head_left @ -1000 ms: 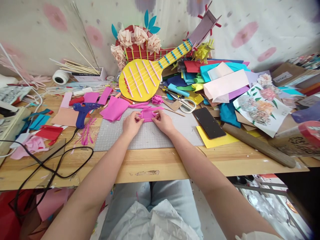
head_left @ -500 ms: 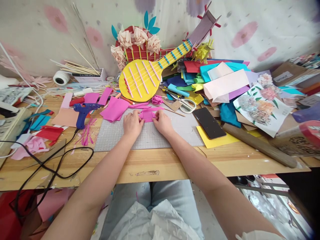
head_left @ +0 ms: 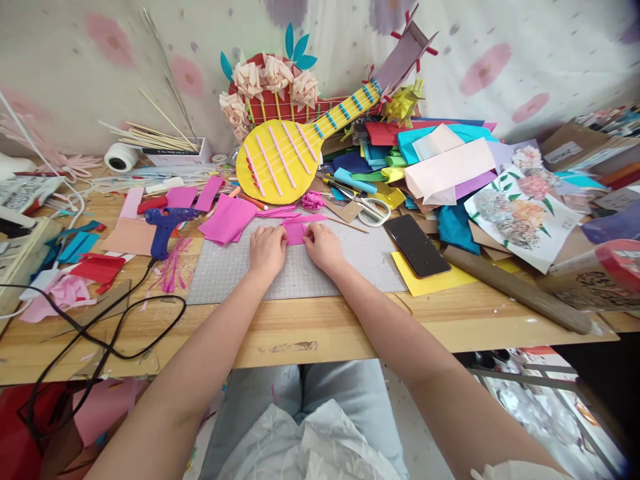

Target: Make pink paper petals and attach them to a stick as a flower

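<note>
Between my two hands lies a small magenta piece of crepe paper [head_left: 295,233] with crease lines across it. My left hand [head_left: 268,250] is closed on its left end, fingers curled and thumb pressed in. On the right end my right hand [head_left: 324,245] pinches the same piece. Both hands rest on the grey cutting mat [head_left: 365,267]. Just beyond them sit a crumpled magenta paper rose [head_left: 313,200] and flat magenta strips [head_left: 277,211]. Larger magenta paper sheets [head_left: 227,220] lie to the left of my left hand. My fingertips partly hide the paper's ends.
A blue glue gun [head_left: 163,230] with a black cord stands left of the mat. Behind is a yellow paper-covered lute [head_left: 280,163]. Scissors [head_left: 373,211], a phone [head_left: 417,245] and a wooden stick [head_left: 515,290] lie to the right, before a pile of coloured paper [head_left: 445,163].
My fingers have shifted slightly along the magenta paper, and its visible part between my hands looks narrower. The whole view has moved a little.
</note>
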### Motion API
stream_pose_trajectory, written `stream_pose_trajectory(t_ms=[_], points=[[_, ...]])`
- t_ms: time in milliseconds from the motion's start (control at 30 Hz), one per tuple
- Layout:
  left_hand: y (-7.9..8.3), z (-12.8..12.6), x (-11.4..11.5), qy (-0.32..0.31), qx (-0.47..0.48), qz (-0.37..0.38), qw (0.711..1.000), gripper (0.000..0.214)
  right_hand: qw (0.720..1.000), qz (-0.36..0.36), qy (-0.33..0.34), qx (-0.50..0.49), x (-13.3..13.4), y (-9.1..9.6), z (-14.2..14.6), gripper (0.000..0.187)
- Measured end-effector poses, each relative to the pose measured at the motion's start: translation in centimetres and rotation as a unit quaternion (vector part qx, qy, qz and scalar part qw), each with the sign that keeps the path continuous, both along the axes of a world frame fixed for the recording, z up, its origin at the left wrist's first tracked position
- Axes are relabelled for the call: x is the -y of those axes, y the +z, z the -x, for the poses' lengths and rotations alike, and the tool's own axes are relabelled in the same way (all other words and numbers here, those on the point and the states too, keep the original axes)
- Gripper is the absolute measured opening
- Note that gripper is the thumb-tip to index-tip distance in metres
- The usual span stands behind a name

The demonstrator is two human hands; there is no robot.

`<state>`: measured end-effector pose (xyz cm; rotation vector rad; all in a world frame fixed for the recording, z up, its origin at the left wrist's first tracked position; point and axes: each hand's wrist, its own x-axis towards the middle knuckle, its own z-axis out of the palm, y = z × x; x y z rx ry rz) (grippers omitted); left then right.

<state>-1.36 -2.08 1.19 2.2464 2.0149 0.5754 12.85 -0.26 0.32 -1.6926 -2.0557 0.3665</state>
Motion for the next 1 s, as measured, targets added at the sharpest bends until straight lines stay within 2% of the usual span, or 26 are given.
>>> stream_pose_trajectory(t_ms=[233,400,500,700,833,1000], points=[[-0.51,0.06,-0.1,-0.026,-0.019,-0.004,0.999,0.024,0.998,-0.01,0.01,0.054,-0.1,-0.31,0.05,0.019],[-0.51,-0.24,0.05,-0.006,-0.01,-0.036,0.999,0.016,0.995,-0.016,0.004,0.095,0.15,-0.24,0.42,0.022],[-0.51,-0.44,0.03,0.002,0.001,-0.043,0.999,0.018,0.994,-0.022,-0.001,0.107,0.4,-0.09,0.66,0.027],[-0.43,-0.13,-0.16,0.019,0.013,-0.02,1.0,0.012,0.991,-0.015,0.019,0.13,0.4,-0.09,0.33,0.024],[-0.44,0.35,-0.26,0.026,0.032,0.006,0.999,0.019,0.99,0.004,0.04,0.133,0.34,-0.06,-0.1,0.03],[-0.5,0.53,-0.25,0.015,0.048,0.026,0.998,0.023,0.991,0.01,0.029,0.127,0.33,-0.19,-0.06,0.031]])
